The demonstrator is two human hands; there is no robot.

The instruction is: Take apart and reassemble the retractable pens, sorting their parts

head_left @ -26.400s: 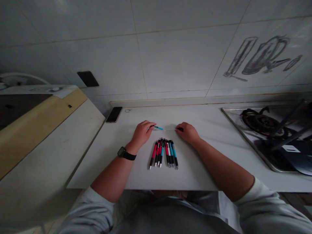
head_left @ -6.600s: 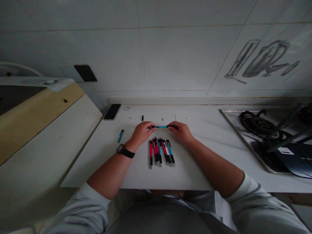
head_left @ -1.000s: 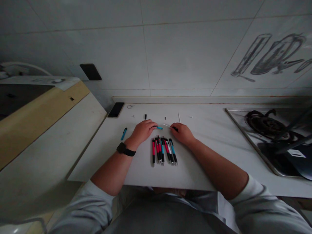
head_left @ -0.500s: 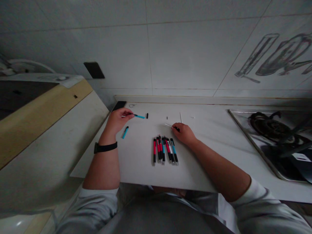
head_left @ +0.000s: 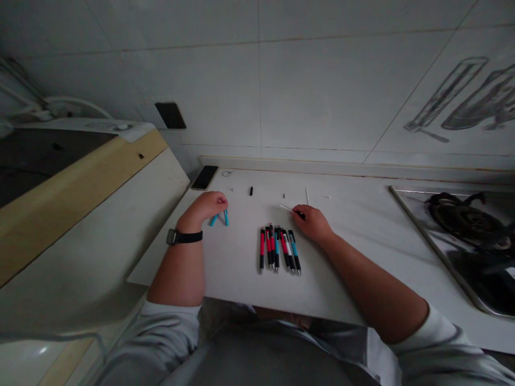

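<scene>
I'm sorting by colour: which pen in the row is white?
The slim white-barrelled, black-gripped pen, second from the right; the other pens in the row have red or blue barrels.

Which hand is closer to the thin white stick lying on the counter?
Right. The right hand is close to the near end of the white stick; contact is hard to tell. The left hand is well off to its left, by two blue pen pieces.
</scene>
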